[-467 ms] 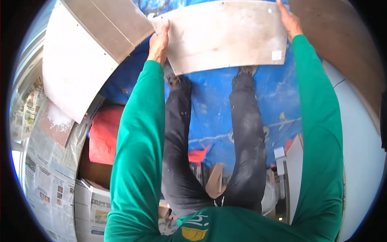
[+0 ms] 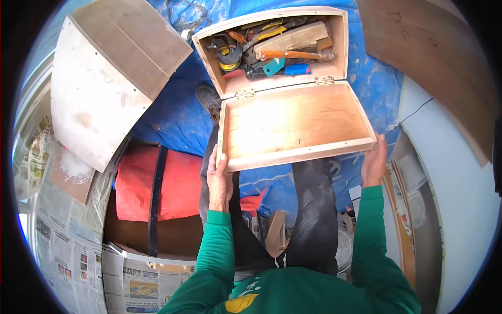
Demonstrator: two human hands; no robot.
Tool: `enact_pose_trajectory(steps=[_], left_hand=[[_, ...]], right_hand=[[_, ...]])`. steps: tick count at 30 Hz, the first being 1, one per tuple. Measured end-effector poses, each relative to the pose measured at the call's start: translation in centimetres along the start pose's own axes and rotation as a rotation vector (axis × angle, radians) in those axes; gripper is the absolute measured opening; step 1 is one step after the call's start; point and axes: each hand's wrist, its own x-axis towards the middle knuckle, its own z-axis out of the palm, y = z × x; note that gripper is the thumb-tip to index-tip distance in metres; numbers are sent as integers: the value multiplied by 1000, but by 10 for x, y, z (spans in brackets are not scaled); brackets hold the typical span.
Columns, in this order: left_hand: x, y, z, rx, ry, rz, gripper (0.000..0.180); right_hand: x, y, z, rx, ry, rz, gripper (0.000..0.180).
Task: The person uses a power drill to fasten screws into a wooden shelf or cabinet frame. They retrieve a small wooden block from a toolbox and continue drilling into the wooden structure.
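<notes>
Spreading across the floor, a blue tarp (image 2: 384,99) lies beneath an open wooden box (image 2: 342,47), which sits in front of the person. Its shallow lid (image 2: 298,125) is swung out toward the person, over the dark trousers (image 2: 314,209), inner face up. The left hand (image 2: 219,181) grasps the lid's near left corner, thumb on the rim; the right hand (image 2: 374,163) grips the near right corner. Inside the box are a pale wood block (image 2: 293,41), an orange-handled tool (image 2: 287,54) and a blue-handled tool (image 2: 298,69). Smallest, 2 metal hinges (image 2: 244,93) join box and lid.
</notes>
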Motion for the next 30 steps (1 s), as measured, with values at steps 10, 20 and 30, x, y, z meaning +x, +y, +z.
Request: enact_pose_trajectory(steps=[10,20,30], left_hand=[[39,-43,-9,685,145,-147,70],[39,-19,11,1067,179,-180,68],[42,-12,28,1312,128,55,85]], right_hand=[[95,-25,148,-1234,-511,-944,38],[238,3,284,-1725,-453,-1191,61],[274,11,262,-1406,-561,-786,58]])
